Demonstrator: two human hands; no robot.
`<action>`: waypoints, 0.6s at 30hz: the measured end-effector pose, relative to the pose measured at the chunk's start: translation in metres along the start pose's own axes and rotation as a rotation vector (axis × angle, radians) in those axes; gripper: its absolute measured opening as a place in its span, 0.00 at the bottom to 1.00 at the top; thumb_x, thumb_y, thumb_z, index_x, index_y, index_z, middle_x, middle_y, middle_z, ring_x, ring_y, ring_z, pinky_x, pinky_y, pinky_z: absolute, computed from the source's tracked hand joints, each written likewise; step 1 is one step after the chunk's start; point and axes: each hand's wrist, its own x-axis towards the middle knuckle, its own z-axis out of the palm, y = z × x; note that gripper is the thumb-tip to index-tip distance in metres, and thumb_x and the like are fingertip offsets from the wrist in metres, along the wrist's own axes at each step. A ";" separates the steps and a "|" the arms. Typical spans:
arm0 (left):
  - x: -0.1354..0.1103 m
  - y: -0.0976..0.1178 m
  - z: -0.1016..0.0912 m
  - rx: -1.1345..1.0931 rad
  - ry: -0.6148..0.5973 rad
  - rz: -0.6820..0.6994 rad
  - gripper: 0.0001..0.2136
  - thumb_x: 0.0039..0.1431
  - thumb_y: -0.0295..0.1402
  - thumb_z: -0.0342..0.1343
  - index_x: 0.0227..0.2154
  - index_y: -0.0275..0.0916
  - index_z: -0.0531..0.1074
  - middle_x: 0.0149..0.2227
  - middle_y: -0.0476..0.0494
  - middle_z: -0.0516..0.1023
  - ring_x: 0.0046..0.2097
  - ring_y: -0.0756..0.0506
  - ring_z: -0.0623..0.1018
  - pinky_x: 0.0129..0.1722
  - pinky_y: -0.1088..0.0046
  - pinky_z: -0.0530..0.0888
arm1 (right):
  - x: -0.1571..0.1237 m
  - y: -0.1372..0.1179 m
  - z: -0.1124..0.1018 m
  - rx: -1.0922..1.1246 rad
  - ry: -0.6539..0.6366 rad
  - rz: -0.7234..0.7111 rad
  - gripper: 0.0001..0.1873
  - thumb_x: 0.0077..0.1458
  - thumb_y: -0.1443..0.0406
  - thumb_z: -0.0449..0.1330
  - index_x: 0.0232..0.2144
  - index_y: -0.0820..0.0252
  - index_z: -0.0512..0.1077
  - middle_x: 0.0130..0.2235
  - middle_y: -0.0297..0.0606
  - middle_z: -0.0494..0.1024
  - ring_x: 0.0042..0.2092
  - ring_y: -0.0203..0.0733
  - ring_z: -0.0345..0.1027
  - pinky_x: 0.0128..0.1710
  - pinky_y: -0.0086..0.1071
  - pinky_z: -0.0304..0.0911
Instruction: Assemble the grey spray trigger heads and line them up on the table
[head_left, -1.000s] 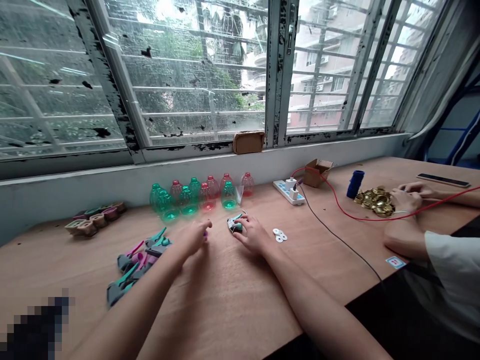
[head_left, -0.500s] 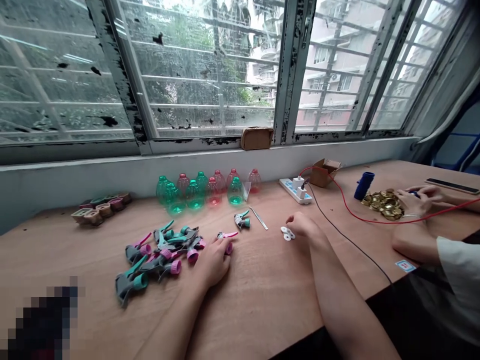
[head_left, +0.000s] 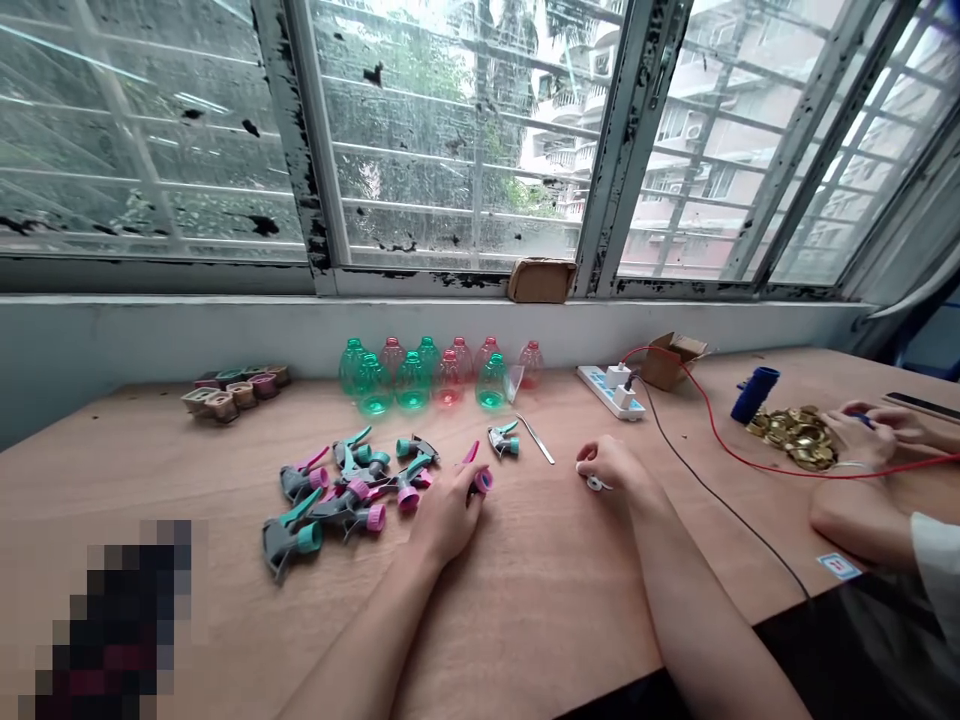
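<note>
Head view: a thin metal tool [head_left: 535, 438] is laid on the counter [head_left: 525, 600]. L of the tool & nearer the viewer, a pink-trigger spray head [head_left: 482, 482] is held by the L hand [head_left: 448, 508], grip closed on it. R of the tool, the R hand [head_left: 616, 468] is held low at white discs [head_left: 595, 483], grip drawn together; whether a disc is pinched can't be told. Just L of the tool, a teal-trigger spray head [head_left: 503, 440] is placed; farther L, a loose pile of spray heads [head_left: 345, 512] is spread. Behind & mostly L of it, green & red bottles [head_left: 412, 385] are grouped nr the wall. Far R of it, gold-coloured pieces [head_left: 801, 437] are heaped btwn a blue cylinder [head_left: 754, 394] & a co-worker's hands [head_left: 859, 440].
</note>
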 end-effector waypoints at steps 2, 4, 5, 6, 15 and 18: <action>-0.001 0.002 0.001 -0.007 0.006 0.002 0.17 0.55 0.25 0.52 0.48 0.43 0.70 0.46 0.43 0.75 0.48 0.43 0.73 0.48 0.68 0.69 | -0.001 -0.001 -0.001 0.014 0.002 -0.022 0.07 0.38 0.71 0.63 0.26 0.63 0.78 0.26 0.40 0.79 0.23 0.35 0.69 0.18 0.23 0.54; -0.001 0.004 0.001 -0.009 0.005 0.002 0.17 0.54 0.25 0.53 0.47 0.43 0.70 0.46 0.43 0.76 0.48 0.42 0.73 0.46 0.68 0.69 | -0.001 -0.003 -0.001 0.032 -0.007 -0.052 0.07 0.39 0.71 0.64 0.26 0.64 0.78 0.27 0.39 0.79 0.24 0.35 0.69 0.19 0.23 0.55; -0.001 0.005 0.002 -0.013 0.010 -0.001 0.17 0.54 0.25 0.53 0.47 0.43 0.70 0.46 0.43 0.76 0.48 0.42 0.73 0.46 0.68 0.70 | -0.001 -0.004 -0.001 0.041 -0.017 -0.068 0.07 0.40 0.70 0.63 0.27 0.64 0.78 0.27 0.39 0.79 0.24 0.34 0.69 0.20 0.23 0.56; -0.002 0.005 0.002 -0.021 0.016 -0.005 0.16 0.54 0.25 0.53 0.46 0.43 0.70 0.45 0.43 0.76 0.47 0.42 0.73 0.46 0.68 0.70 | -0.001 -0.004 -0.001 0.053 -0.031 -0.089 0.07 0.41 0.70 0.63 0.27 0.64 0.78 0.27 0.38 0.79 0.24 0.34 0.69 0.20 0.23 0.56; -0.002 0.007 0.003 -0.095 -0.020 -0.037 0.16 0.54 0.25 0.52 0.46 0.43 0.70 0.45 0.45 0.77 0.48 0.44 0.74 0.48 0.70 0.69 | 0.008 0.005 0.000 0.121 -0.038 -0.101 0.06 0.41 0.69 0.63 0.27 0.65 0.78 0.26 0.39 0.79 0.27 0.36 0.70 0.21 0.23 0.57; -0.002 0.007 0.003 -0.113 -0.035 -0.047 0.16 0.54 0.25 0.52 0.46 0.43 0.70 0.46 0.45 0.76 0.48 0.44 0.74 0.48 0.70 0.70 | 0.008 0.007 0.001 0.139 -0.035 -0.068 0.06 0.42 0.69 0.63 0.27 0.65 0.78 0.25 0.39 0.78 0.25 0.35 0.69 0.20 0.22 0.56</action>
